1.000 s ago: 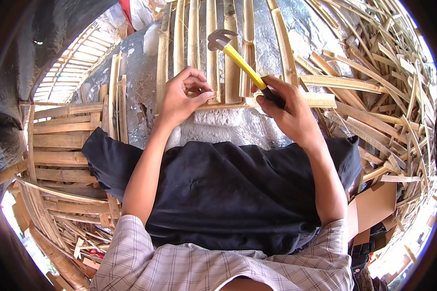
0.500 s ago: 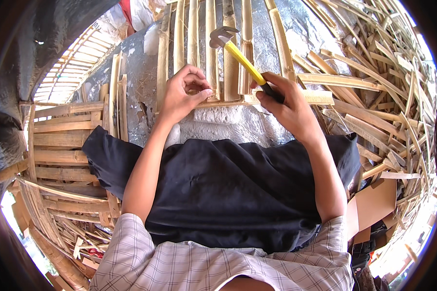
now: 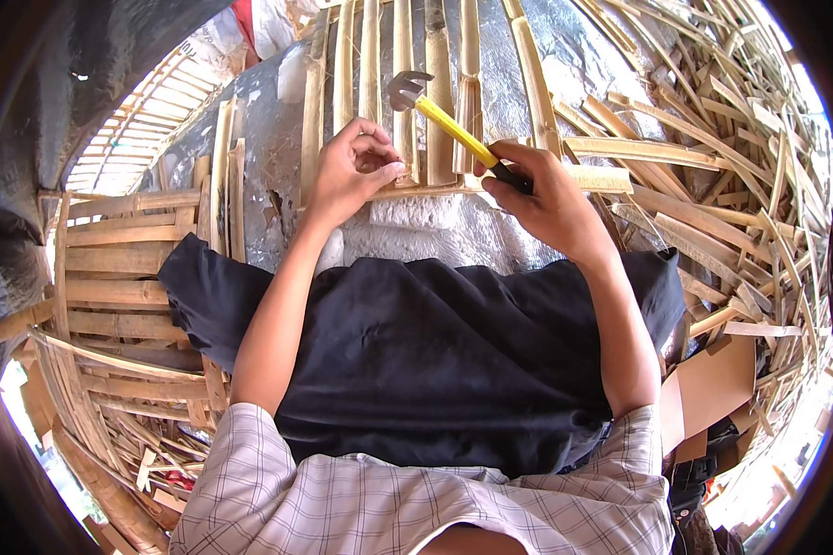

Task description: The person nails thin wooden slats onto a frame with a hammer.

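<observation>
a claw hammer (image 3: 458, 132) has a dull grey-brown metal head, a smooth, bright yellow shaft and a matte black grip. the right hand (image 3: 541, 196) is closed around that grip, with the thumb along the near side. the left hand (image 3: 347, 180) has its fingers curled, thumb and forefinger close together at the near end of one slat; i cannot tell whether they pinch anything small. the bamboo slats (image 3: 403, 37) are long, pale tan and split lengthwise, some hollowed like shallow troughs, their near ends meeting a flat bamboo crosspiece (image 3: 606, 178).

the hammer is held above the slats, between the two hands and farther out than both. its long axis runs slantwise, head to the far left and grip to the near right. the slats point away from the person, roughly side by side with gaps between, while the crosspiece lies across them.

below is a shiny, wrinkled grey sheet (image 3: 574, 65), with a rough, pitted white block (image 3: 415, 213) just on the near side of the crosspiece. a soft black cloth (image 3: 453, 361) covers the lap. a slatted bamboo panel (image 3: 120, 291) is at the left, a tangled heap of split bamboo strips (image 3: 768, 157) at the right, and a brown cardboard box (image 3: 717, 384) at lower right.
</observation>
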A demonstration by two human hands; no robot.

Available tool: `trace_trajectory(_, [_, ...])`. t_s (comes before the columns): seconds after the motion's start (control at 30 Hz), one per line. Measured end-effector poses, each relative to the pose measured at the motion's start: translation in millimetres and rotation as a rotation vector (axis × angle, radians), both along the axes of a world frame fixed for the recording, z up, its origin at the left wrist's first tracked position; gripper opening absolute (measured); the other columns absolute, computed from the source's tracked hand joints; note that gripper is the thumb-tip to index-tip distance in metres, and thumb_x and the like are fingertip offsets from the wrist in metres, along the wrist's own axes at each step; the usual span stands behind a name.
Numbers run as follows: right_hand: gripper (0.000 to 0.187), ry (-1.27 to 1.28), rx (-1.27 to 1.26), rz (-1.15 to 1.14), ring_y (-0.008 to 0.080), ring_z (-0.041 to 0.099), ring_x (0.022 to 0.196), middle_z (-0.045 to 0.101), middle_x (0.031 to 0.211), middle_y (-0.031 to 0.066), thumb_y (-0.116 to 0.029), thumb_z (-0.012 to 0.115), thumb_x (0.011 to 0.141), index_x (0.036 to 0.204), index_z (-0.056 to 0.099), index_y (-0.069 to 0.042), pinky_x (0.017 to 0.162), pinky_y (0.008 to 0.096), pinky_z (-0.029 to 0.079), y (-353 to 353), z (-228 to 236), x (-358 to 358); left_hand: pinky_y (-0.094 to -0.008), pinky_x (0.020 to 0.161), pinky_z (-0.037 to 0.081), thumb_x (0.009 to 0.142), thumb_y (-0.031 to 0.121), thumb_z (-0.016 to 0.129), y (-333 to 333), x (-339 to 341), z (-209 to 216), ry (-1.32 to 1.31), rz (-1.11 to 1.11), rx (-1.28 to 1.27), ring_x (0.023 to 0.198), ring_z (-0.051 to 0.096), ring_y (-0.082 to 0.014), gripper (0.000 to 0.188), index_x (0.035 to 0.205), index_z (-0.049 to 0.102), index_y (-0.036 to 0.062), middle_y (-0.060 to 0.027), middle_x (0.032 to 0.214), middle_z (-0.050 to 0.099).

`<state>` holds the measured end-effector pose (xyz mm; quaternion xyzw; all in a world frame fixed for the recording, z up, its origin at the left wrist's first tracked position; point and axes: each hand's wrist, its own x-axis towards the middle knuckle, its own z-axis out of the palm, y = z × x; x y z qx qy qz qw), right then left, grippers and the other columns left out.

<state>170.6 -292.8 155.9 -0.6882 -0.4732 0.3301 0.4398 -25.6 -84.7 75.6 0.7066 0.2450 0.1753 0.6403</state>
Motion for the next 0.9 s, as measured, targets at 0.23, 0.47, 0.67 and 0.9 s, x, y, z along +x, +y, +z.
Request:
trace_trajectory(0.23, [0.019,-0.039,-0.07,0.021,0.0197,0.067,0.075,0.068,0.083,0.0187,-0.006,0.066,0.094,0.11,0.066,0.004,0.071,0.0362,0.05,1,9,4,-0.0307,0.089,0.052,0.083,-0.001,0.078,-2,1,-3,0.038,0.048,0.208,0.09,0.066,-0.0073,0.031,0.105,0.057,0.0075,-0.0035,0.09,0.074])
trace_trajectory(0.47, [0.018,-0.043,-0.062,0.06,0.0186,0.064,0.072,0.068,0.08,0.0176,-0.007,0.066,0.095,0.108,0.066,0.004,0.069,0.0368,0.049,1,4,4,-0.0301,0.093,0.047,0.083,0.004,0.08,-3,-2,-8,0.033,0.061,0.231,0.094,0.065,-0.008,0.033,0.106,0.057,0.0079,-0.0026,0.092,0.074])
trace_trajectory(0.67, [0.021,-0.192,-0.126,0.161,0.032,0.062,0.067,0.065,0.078,0.0225,-0.014,0.068,0.098,0.108,0.066,0.004,0.065,0.043,0.047,2,4,0,-0.0309,0.098,0.046,0.083,0.004,0.08,-4,-2,-8,0.034,0.069,0.247,0.098,0.066,-0.0094,0.038,0.11,0.054,0.0067,-0.0043,0.095,0.074])
trace_trajectory(0.9, [0.019,-0.315,-0.057,0.131,0.0446,0.058,0.07,0.063,0.078,0.0263,-0.016,0.066,0.099,0.104,0.065,0.003,0.065,0.0484,0.044,1,20,-13,-0.032,0.089,0.05,0.08,0.014,0.081,-4,-3,-12,0.044,0.139,0.351,0.09,0.068,-0.013,0.04,0.109,0.055,0.0046,-0.0049,0.093,0.078])
